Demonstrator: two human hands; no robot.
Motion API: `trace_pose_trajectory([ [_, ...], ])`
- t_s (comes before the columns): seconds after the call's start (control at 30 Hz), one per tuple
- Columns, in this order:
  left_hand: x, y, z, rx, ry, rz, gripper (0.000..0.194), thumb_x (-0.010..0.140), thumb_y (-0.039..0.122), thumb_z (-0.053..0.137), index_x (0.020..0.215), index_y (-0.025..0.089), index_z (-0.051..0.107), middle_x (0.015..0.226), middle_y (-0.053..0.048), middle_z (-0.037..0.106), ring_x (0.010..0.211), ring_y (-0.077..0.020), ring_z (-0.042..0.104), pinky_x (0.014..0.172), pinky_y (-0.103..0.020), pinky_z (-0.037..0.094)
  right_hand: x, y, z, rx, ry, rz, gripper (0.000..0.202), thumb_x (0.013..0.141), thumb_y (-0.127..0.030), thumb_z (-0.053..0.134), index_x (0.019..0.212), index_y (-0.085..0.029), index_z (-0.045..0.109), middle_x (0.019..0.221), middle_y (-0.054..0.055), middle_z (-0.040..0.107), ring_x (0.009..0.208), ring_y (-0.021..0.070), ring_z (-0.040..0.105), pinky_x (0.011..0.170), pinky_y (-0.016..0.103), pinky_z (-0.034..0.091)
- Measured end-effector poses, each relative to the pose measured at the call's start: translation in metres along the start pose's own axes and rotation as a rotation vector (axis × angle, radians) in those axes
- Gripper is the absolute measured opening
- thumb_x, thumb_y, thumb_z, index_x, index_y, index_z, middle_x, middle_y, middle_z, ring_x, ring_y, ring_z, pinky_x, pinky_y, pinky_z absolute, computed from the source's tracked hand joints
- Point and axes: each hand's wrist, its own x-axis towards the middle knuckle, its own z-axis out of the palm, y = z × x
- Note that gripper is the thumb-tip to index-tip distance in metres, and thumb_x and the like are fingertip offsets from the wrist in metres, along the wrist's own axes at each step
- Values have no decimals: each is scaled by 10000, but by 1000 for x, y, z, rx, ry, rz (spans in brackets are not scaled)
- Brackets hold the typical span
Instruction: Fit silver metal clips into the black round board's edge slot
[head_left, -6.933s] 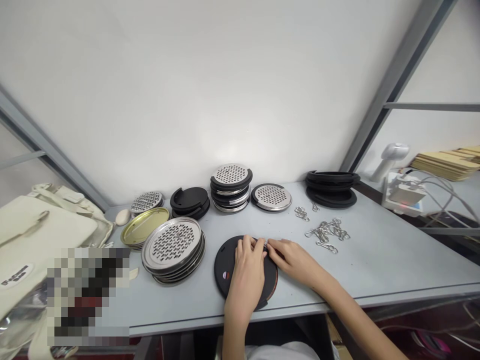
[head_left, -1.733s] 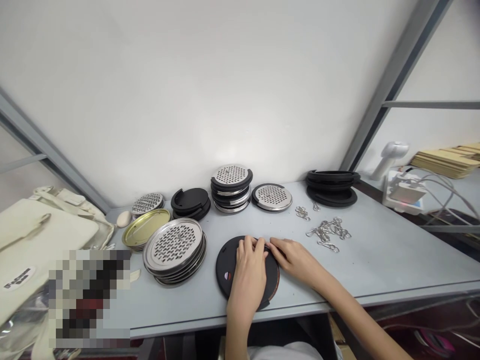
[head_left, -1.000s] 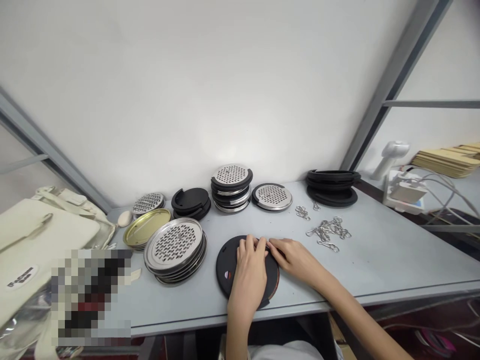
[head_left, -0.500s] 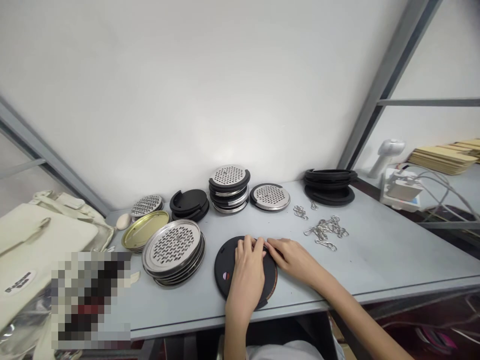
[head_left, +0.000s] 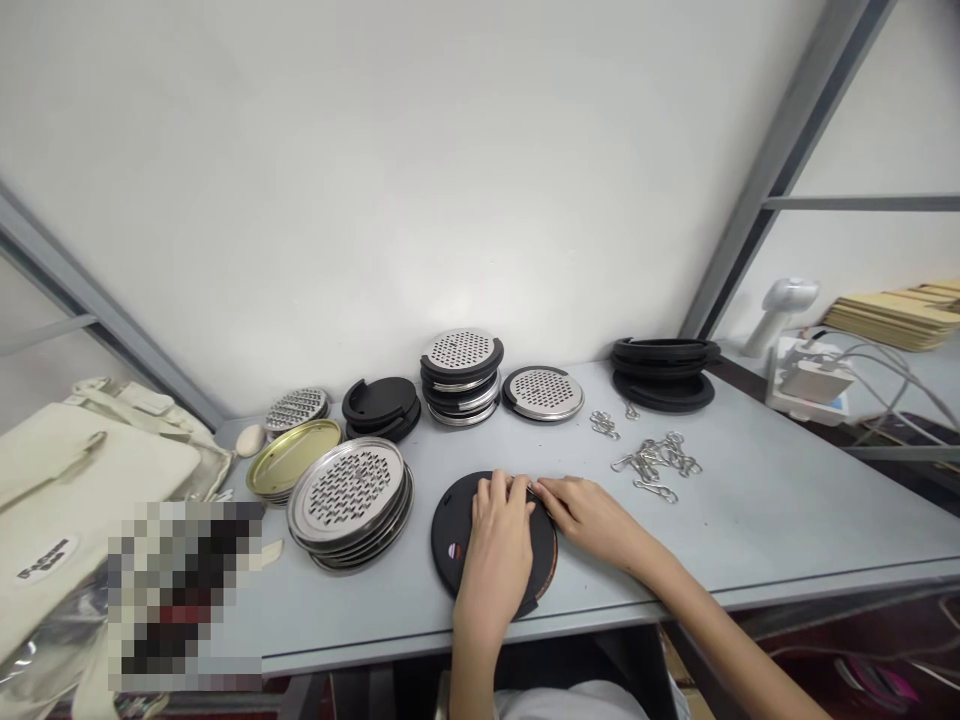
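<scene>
A black round grater holder (head_left: pixel 452 520) lies flat near the table's front edge, with a small round mark on its face and a thin orange line along its right side. My left hand (head_left: pixel 499 545) rests over its middle, fingers together and bent down onto it, holding it. At the far right rim, the fingers of my right hand (head_left: pixel 592 515) are pinched close to my left fingertips. A small shiny bit shows between them, too covered to name. To the left stands a stack of round metal grater plates (head_left: pixel 351 492).
Gold-coloured round plates (head_left: pixel 294 458), black holders (head_left: pixel 381 402), stacked graters in holders (head_left: pixel 461 350) and a single grater (head_left: pixel 544 392) line the back. Metal snap clips (head_left: pixel 656 460) lie right, before black rings (head_left: pixel 664 390). A cream bag (head_left: pixel 97 470) sits left.
The whole view has shifted very slightly. Both hands stay on the black holder, with only small movement of the fingers at its rim.
</scene>
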Motion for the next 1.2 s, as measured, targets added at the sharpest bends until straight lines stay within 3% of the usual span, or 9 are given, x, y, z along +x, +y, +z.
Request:
trace_pose_trajectory([
  [0.17,0,-1,0,-13,0,5,335,956,187,260,1203,264,474,1075,-57,475,983,-203,445,874,-350,384,-1,1,1,3,11,3,387,974,-258,288,761,-181,602,656,32,634,584,150,556,576,257,316],
  [0.6,-1,0,-1,-49,2,-13,334,955,187,247,1139,265,514,1071,-59,479,978,-203,449,862,-352,393,-3,2,1,74,-4,-31,358,975,-259,272,778,-186,561,702,30,634,645,152,571,618,244,352],
  [0.8,0,-2,2,-13,7,-10,318,958,216,261,1211,254,451,1085,-60,481,1016,-208,442,904,-366,374,1,2,7,-63,43,25,363,968,-269,293,706,-193,534,634,27,618,585,157,566,568,254,300],
  [1.03,-1,-1,1,-51,11,-1,320,959,202,264,1208,268,454,1083,-53,475,994,-198,445,891,-345,377,0,2,5,-17,18,-8,342,974,-263,283,833,-185,585,722,39,666,655,167,610,604,248,331],
  [1.2,-1,-1,0,-65,11,-9,318,960,206,261,1186,277,474,1065,-49,469,992,-198,444,883,-345,380,-1,2,3,10,18,-21,375,979,-288,270,812,-188,591,696,33,649,634,161,590,603,251,333],
])
